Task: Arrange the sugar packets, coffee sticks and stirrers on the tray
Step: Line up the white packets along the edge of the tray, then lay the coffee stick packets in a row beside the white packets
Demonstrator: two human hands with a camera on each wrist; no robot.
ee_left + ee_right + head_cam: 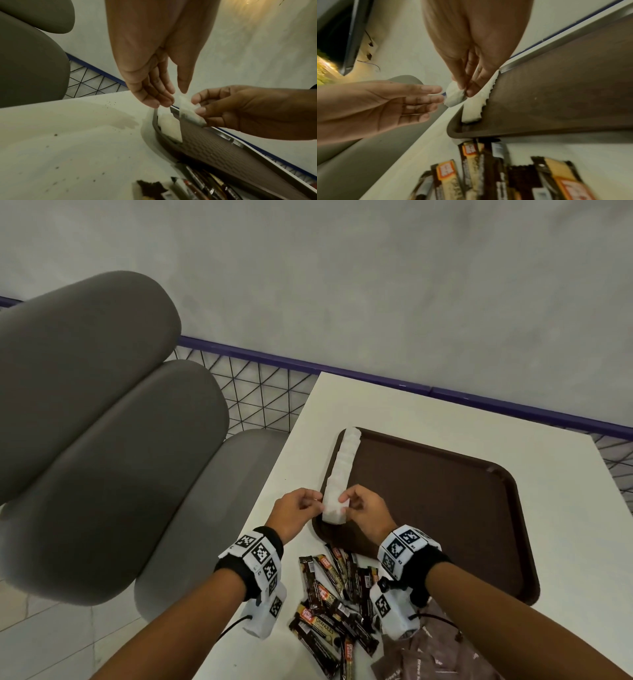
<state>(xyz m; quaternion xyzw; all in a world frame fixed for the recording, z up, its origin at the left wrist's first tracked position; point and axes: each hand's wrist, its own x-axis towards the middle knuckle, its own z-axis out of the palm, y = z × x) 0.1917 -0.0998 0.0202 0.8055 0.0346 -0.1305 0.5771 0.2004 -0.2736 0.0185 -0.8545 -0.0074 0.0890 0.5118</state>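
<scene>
The right hand [365, 510] pinches a small white paper sugar packet [343, 503] just above the near end of the overlapping row of white sugar packets [342, 470] along the brown plastic tray [445, 501]'s left edge. The left hand [297, 508], fingers relaxed and empty, hovers just left. Dark coffee sticks [337, 601] lie heaped on the white table [428, 412] nearer.

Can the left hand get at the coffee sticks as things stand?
Probably yes. The left hand is open and holds nothing; the right hand has the sugar packet. The coffee sticks lie loose on the table below both wrists, uncovered.
</scene>
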